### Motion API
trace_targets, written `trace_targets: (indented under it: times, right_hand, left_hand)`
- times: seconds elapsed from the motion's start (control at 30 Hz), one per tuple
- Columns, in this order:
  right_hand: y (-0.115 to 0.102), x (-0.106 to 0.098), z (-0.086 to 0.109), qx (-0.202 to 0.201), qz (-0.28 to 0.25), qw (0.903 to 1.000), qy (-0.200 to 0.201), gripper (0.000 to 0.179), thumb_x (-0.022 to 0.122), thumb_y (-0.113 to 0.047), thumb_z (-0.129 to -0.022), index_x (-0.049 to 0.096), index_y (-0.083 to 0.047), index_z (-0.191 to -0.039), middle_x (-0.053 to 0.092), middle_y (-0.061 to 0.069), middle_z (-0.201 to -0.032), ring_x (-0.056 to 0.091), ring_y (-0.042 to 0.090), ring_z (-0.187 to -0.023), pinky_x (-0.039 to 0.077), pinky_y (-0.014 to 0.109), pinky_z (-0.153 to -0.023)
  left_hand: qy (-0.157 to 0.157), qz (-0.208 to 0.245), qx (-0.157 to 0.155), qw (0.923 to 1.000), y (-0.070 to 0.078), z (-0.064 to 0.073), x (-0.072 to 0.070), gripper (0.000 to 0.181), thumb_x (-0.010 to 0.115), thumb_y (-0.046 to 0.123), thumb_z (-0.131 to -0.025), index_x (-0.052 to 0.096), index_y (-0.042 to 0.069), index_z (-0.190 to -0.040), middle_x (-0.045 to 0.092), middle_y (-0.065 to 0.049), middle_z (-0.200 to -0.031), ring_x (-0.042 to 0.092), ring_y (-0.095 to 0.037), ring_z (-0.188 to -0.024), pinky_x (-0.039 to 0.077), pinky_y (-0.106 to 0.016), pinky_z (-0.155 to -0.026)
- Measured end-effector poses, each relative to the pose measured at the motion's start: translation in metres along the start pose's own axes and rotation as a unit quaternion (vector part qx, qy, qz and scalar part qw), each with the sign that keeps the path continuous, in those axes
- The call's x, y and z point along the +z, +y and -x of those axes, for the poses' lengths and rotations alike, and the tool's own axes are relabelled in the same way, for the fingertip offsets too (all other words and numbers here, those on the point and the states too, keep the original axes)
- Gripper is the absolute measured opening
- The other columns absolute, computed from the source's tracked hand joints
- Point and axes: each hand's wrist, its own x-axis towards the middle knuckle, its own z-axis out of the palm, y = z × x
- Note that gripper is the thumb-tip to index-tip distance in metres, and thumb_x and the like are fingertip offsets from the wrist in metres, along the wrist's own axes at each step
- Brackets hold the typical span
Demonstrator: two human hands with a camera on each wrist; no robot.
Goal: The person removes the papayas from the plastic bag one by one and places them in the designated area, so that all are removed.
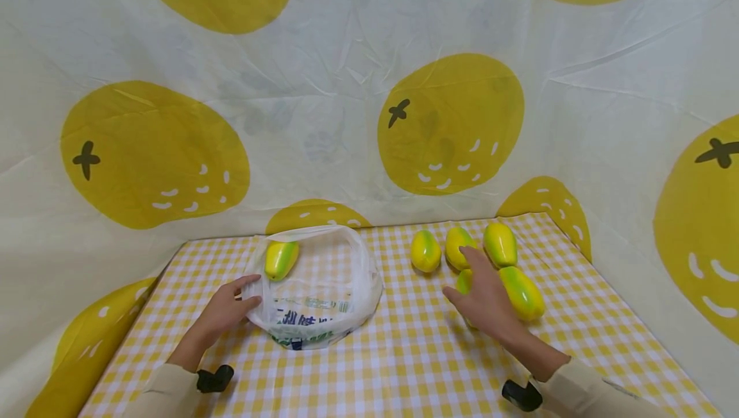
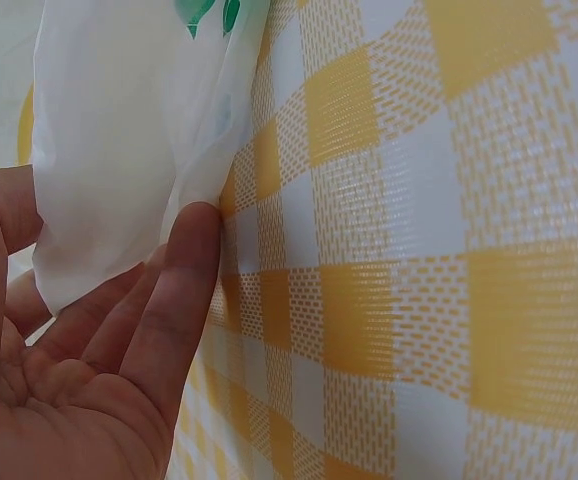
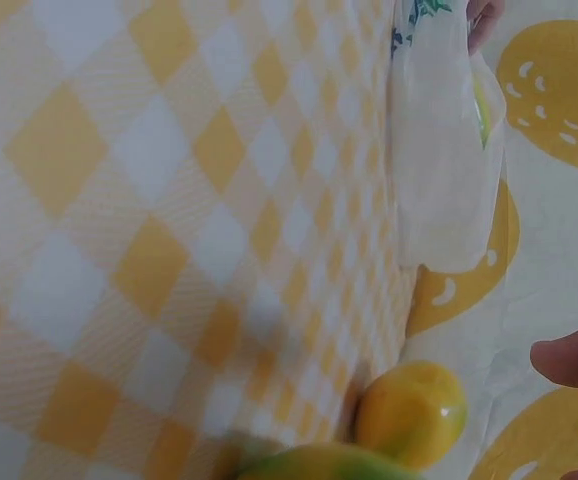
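Note:
A white translucent plastic bag (image 1: 366, 277) stands with its mouth wide, one yellow-green papaya (image 1: 281, 260) inside. At its left side, my left hand (image 1: 224, 312) touches the bag wall with thumb and fingers spread apart. The left wrist view shows thin plastic (image 2: 119, 150) draped among these fingers (image 2: 184, 290). My right hand (image 1: 485, 293) reaches over the group of papayas, thumb and fingers spread. Partly under it lies a papaya (image 1: 464, 281); beside it is another papaya (image 1: 524, 294). Behind are a left papaya (image 1: 426, 251), a middle papaya (image 1: 460, 246) and a right papaya (image 1: 500, 245).
A yellow-and-white checked cloth (image 1: 404, 367) covers the table. Behind and at both sides hangs a pale curtain (image 1: 323, 136) printed with large yellow fruits, meeting the table's back edge. Dark wrist mounts (image 1: 215, 379) sit at the cuffs.

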Motion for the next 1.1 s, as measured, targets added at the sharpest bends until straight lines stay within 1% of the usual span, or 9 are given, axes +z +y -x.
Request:
trace_targets:
  times: [0.1, 0.3, 0.43, 0.57, 0.67, 0.77, 0.87, 1.0, 1.1]
  right_hand:
    - [-0.008, 0.004, -0.002, -0.007, -0.025, 0.9996, -0.009, 0.082, 0.075, -0.016, -0.094, 0.031, 0.000, -0.161, 0.032, 0.026, -0.166, 0.031, 0.049, -0.153, 0.031, 0.068, -0.119]
    - [-0.025, 0.020, -0.011, -0.020, -0.051, 0.9983, -0.021, 0.081, 0.076, -0.020, -0.094, 0.033, -0.002, -0.160, 0.034, 0.023, -0.167, 0.034, 0.045, -0.153, 0.033, 0.065, -0.120]
    - [-0.034, 0.033, -0.018, -0.019, -0.072, 0.9969, -0.026, 0.081, 0.077, -0.018, -0.093, 0.034, -0.003, -0.160, 0.037, 0.023, -0.165, 0.034, 0.045, -0.153, 0.033, 0.064, -0.120]
    - [-0.043, 0.043, -0.022, -0.014, -0.093, 0.9950, -0.034, 0.083, 0.077, -0.017, -0.092, 0.034, -0.005, -0.161, 0.037, 0.021, -0.166, 0.035, 0.044, -0.153, 0.035, 0.064, -0.120]
    - [-0.047, 0.050, -0.024, -0.007, -0.102, 0.9939, -0.042, 0.084, 0.077, -0.018, -0.092, 0.033, -0.008, -0.162, 0.035, 0.018, -0.168, 0.035, 0.042, -0.154, 0.035, 0.062, -0.120]
    - [-0.050, 0.056, -0.025, -0.015, -0.108, 0.9929, -0.047, 0.084, 0.078, -0.017, -0.092, 0.033, -0.007, -0.162, 0.033, 0.018, -0.169, 0.032, 0.041, -0.156, 0.034, 0.062, -0.121]
    - [-0.053, 0.061, -0.026, -0.031, -0.121, 0.9912, -0.043, 0.083, 0.078, -0.016, -0.091, 0.034, -0.005, -0.161, 0.033, 0.021, -0.168, 0.030, 0.043, -0.156, 0.032, 0.064, -0.121]
    - [-0.060, 0.067, -0.028, -0.042, -0.129, 0.9899, -0.042, 0.082, 0.078, -0.016, -0.091, 0.036, -0.005, -0.161, 0.035, 0.021, -0.167, 0.034, 0.045, -0.154, 0.035, 0.065, -0.119]
    - [-0.066, 0.074, -0.029, -0.038, -0.135, 0.9887, -0.052, 0.081, 0.077, -0.017, -0.092, 0.036, -0.007, -0.161, 0.035, 0.019, -0.168, 0.040, 0.045, -0.150, 0.038, 0.063, -0.117]
  left_hand:
    - [0.001, 0.001, 0.001, 1.0000, 0.000, 0.000, 0.001, 0.060, 0.063, 0.018, -0.103, 0.043, 0.003, -0.157, 0.049, -0.030, -0.154, 0.062, -0.036, -0.125, 0.057, -0.031, -0.077]
    - [0.002, 0.010, 0.009, 0.9999, 0.000, 0.002, 0.001, 0.060, 0.063, 0.017, -0.102, 0.043, 0.002, -0.157, 0.049, -0.031, -0.154, 0.062, -0.038, -0.126, 0.057, -0.032, -0.077]
    - [-0.002, 0.016, 0.015, 0.9998, -0.001, 0.002, 0.001, 0.060, 0.062, 0.017, -0.103, 0.043, 0.002, -0.157, 0.050, -0.030, -0.152, 0.064, -0.035, -0.122, 0.057, -0.031, -0.075]
    - [-0.001, 0.020, 0.010, 0.9998, -0.002, 0.002, 0.001, 0.060, 0.062, 0.016, -0.103, 0.042, 0.003, -0.158, 0.051, -0.030, -0.152, 0.065, -0.030, -0.117, 0.057, -0.031, -0.074]
    - [0.000, 0.017, 0.002, 0.9999, -0.002, 0.003, 0.001, 0.060, 0.062, 0.017, -0.103, 0.042, 0.003, -0.157, 0.051, -0.030, -0.151, 0.065, -0.028, -0.114, 0.057, -0.031, -0.074]
    - [0.000, 0.015, -0.001, 0.9999, -0.002, 0.003, 0.002, 0.060, 0.062, 0.017, -0.103, 0.042, 0.003, -0.157, 0.051, -0.030, -0.152, 0.065, -0.029, -0.116, 0.057, -0.031, -0.075]
    - [-0.001, 0.014, 0.005, 0.9999, 0.000, 0.003, 0.001, 0.060, 0.062, 0.017, -0.103, 0.042, 0.003, -0.158, 0.050, -0.030, -0.153, 0.064, -0.033, -0.121, 0.057, -0.031, -0.076]
    - [0.002, 0.008, 0.008, 0.9999, 0.004, 0.003, 0.000, 0.060, 0.062, 0.018, -0.103, 0.043, 0.003, -0.157, 0.050, -0.030, -0.153, 0.064, -0.033, -0.121, 0.056, -0.031, -0.076]
    - [0.001, 0.007, 0.002, 1.0000, 0.003, 0.003, 0.000, 0.060, 0.062, 0.018, -0.103, 0.043, 0.003, -0.157, 0.050, -0.030, -0.153, 0.064, -0.031, -0.118, 0.056, -0.031, -0.075]
